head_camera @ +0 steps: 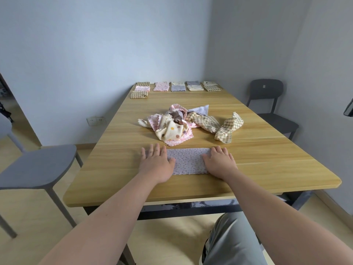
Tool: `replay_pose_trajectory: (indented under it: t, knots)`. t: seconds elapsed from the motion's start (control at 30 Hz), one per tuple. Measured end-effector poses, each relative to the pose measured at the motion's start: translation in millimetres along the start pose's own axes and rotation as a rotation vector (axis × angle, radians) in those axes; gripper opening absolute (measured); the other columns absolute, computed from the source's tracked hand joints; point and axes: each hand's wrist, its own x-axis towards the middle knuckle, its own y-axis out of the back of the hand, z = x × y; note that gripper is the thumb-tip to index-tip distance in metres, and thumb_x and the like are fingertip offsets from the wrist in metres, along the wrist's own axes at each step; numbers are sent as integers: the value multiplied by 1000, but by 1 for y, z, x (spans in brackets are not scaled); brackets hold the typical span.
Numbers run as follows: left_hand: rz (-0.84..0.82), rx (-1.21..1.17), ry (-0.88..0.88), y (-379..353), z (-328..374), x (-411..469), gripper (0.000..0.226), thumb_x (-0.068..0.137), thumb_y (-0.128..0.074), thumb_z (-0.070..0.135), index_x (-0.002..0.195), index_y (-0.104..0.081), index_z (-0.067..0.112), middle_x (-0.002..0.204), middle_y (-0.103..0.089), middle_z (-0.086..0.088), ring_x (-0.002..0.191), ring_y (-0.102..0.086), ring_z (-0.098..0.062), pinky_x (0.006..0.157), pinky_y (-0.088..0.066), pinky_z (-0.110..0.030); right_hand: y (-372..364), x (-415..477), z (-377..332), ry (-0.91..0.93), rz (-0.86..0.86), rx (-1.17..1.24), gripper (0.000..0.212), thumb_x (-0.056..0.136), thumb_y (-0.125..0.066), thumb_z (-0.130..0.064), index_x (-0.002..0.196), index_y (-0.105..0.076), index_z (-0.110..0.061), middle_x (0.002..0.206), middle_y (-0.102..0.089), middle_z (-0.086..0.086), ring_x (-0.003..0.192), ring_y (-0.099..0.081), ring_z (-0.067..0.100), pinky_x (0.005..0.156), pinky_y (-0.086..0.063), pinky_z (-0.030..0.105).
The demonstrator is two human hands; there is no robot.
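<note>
Pressing flat on opposite ends of lilac dotted cloth (188,161) with left hand (155,163) and right hand (219,162), fingers straight. Judged soft, light, limp; best pinched at corners.

The folded cloth (188,161) is lilac with small darker dots. The worktop (267,150) is pale wood-grain. One heaped cloth (172,133) is cream with coloured dots, another (228,129) beige-checked.

Left hand (155,164), right hand (219,162) — flat, palms down
</note>
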Motion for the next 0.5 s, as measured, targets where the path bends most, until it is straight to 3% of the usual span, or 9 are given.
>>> replay_pose_trajectory:
  t: [0.07,0.17,0.33,0.43,0.5]
  knots:
    - [22,-25,-141,-1,9,-2,71,105,-11,57,161,7,17,168,15,-4,155,14,-23,125,11,-47,0,2,-5,-27,67,59,58,103,-36,-43,150,-42,-9,160,-33,9,152,-18,30,123,-19,45]
    - [-11,-46,-243,-5,18,-2,86,99,-12,71,161,7,16,168,15,-2,155,13,-18,127,6,-45,6,1,-13,-48,189,180,37,95,-55,-32,128,-59,-16,128,-61,6,126,-49,26,104,-38,40]
    - [-60,3,-229,-4,20,-1,113,82,-10,92,161,9,14,168,17,-3,155,14,-18,127,5,-46,16,2,-22,-58,175,284,20,89,-55,-17,109,-56,-21,100,-66,3,90,-64,27,78,-56,39]
    - [-82,-1,-237,-1,20,-2,123,74,-11,97,161,9,12,169,15,-4,156,13,-19,127,5,-47,22,4,-28,-35,179,398,23,93,-53,-12,115,-51,-17,98,-64,6,79,-62,24,55,-47,30]
    - [-84,3,-239,1,21,-3,127,71,-11,98,161,9,11,169,14,-5,156,12,-19,126,4,-48,28,6,-31,-40,194,465,28,95,-53,-12,122,-49,-13,107,-61,9,82,-60,22,51,-42,28]
